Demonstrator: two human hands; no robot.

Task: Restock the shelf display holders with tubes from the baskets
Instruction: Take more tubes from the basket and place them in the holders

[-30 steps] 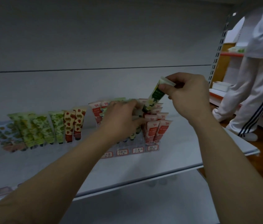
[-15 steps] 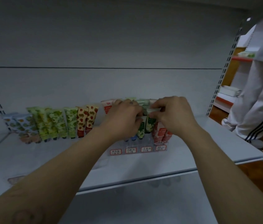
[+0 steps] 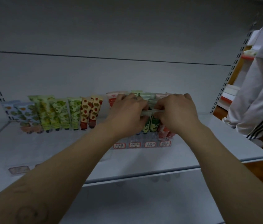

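Observation:
A clear display holder (image 3: 141, 143) with red-edged price labels stands on the white shelf (image 3: 192, 147), filled with red, green and blue tubes. Both hands are over it. My right hand (image 3: 176, 112) pinches the flat top end of a dark green tube (image 3: 154, 122) that stands upright in the holder. My left hand (image 3: 128, 112) has its fingers curled on the tubes just left of it, touching that same tube's top. The tubes under my hands are partly hidden. A second row of green, strawberry and blue patterned tubes (image 3: 59, 113) stands to the left.
The shelf's back panel and slotted uprights (image 3: 234, 68) close in the rear and sides. A person in white trousers with dark stripes (image 3: 256, 101) stands at the right beside another shelf. A loose label strip (image 3: 18, 169) lies near the front left of the shelf.
My right hand brought the dark green tube down from above the holder and set it upright among the other tubes. My left hand stayed on the tubes. The view shifted closer.

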